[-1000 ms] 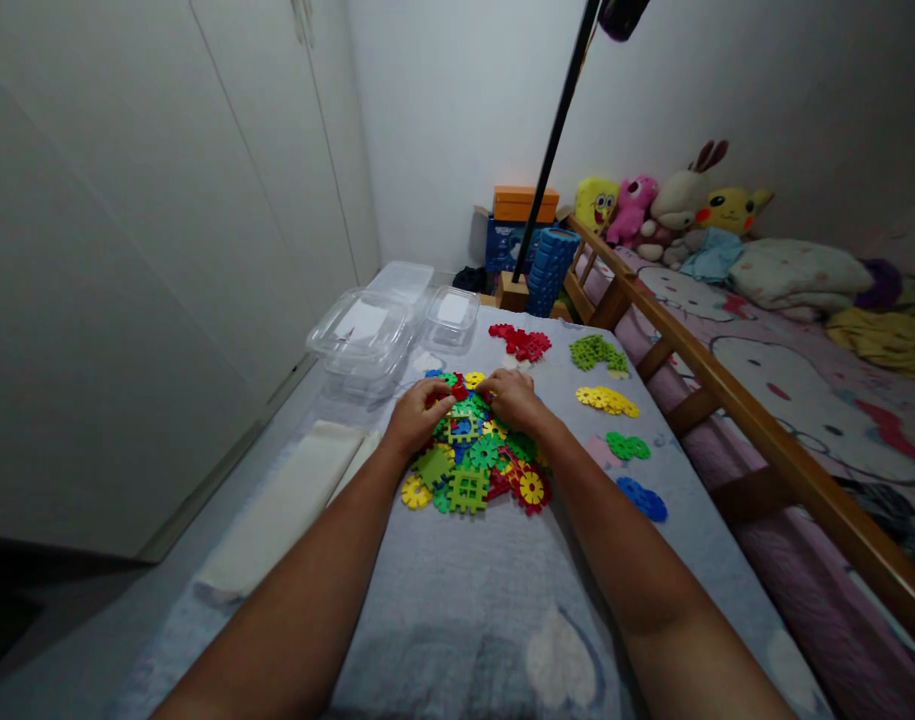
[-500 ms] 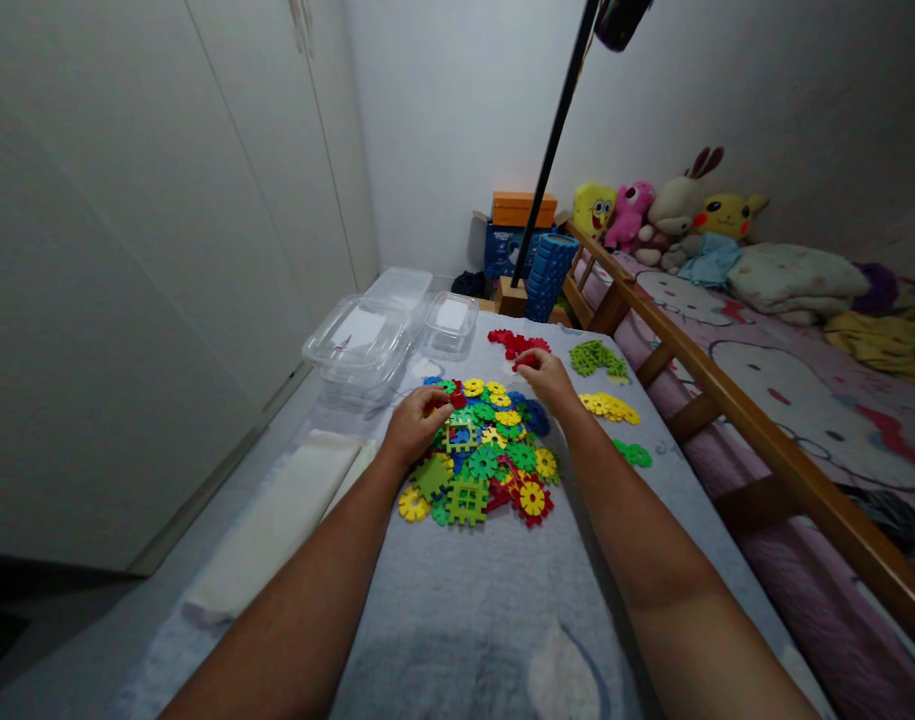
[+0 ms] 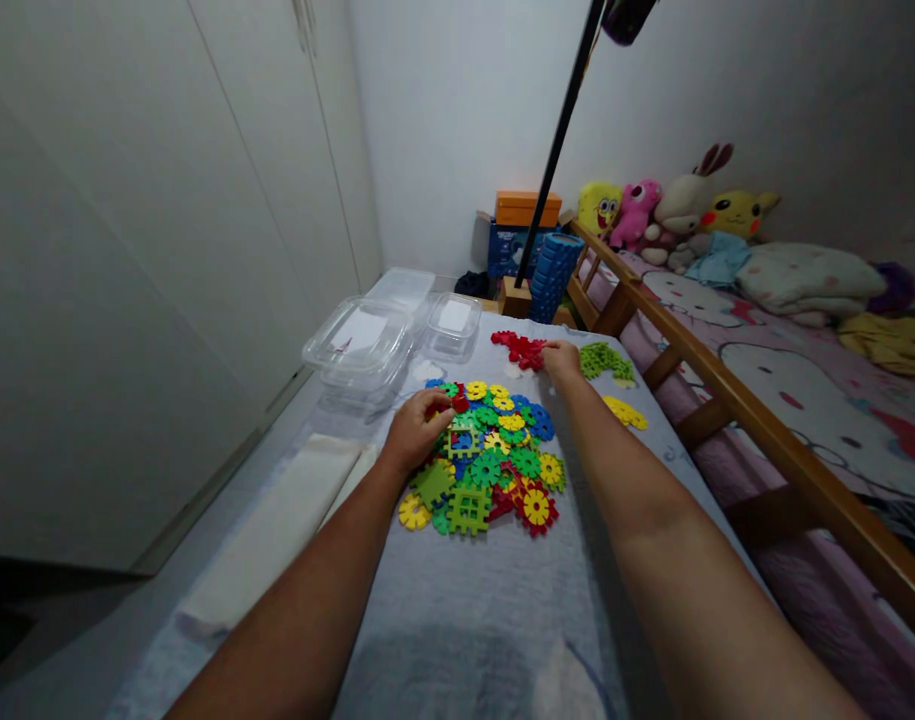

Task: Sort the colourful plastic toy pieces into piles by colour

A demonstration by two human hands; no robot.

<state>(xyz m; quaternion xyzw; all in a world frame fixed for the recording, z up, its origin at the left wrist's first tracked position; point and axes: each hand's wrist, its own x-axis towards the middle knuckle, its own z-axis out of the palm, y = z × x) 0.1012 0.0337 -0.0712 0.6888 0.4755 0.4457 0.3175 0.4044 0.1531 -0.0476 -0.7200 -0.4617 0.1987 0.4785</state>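
A mixed heap of plastic interlocking building pieces (image 3: pixel 487 467), notched discs and square frames in green, yellow, blue and red, lies mid-table. At its far left edge, my left hand (image 3: pixel 418 428) has its fingers curled and closed on a small red building piece (image 3: pixel 460 404). Farther off, my right hand (image 3: pixel 562 362) reaches the right end of a pile of red building pieces (image 3: pixel 518 348). Its fingertips are pinched together against the red pieces, and what lies between them is mostly hidden.
Light green pieces (image 3: pixel 605 362) and yellow discs (image 3: pixel 626 412) form separate piles at right, partly behind my right arm. Clear lidded containers (image 3: pixel 359 345) stand at back left. A folded white cloth (image 3: pixel 277 530) lies left. The bed's wooden rail (image 3: pixel 772 445) borders the table's right side.
My right hand has moved right and slightly forward, carrying a red piece to the right end of the red pile. My left hand stays nearly in place at the heap.
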